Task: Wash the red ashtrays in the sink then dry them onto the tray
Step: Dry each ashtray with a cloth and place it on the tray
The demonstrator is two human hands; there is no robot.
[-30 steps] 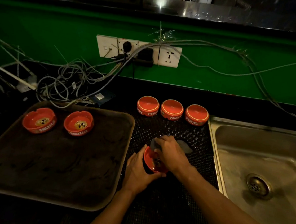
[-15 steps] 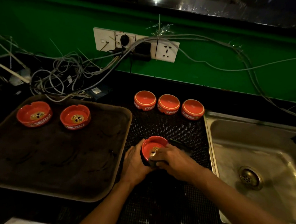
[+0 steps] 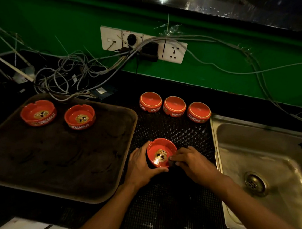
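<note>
- There is just one camera, worn on the person's head.
- It looks forward and down at the black counter (image 3: 164, 217), from close above.
- The green wall (image 3: 225, 66) is at the top, the tray (image 3: 53, 160) on the left, the sink (image 3: 271, 162) on the right.
- Both arms reach in from the bottom edge.

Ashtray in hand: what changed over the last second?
The held ashtray turned from tilted to open side up; the right hand moved its dark cloth from inside to the outer side. The left hand still grips it. Ashtrays on the tray and mat stayed.
</note>
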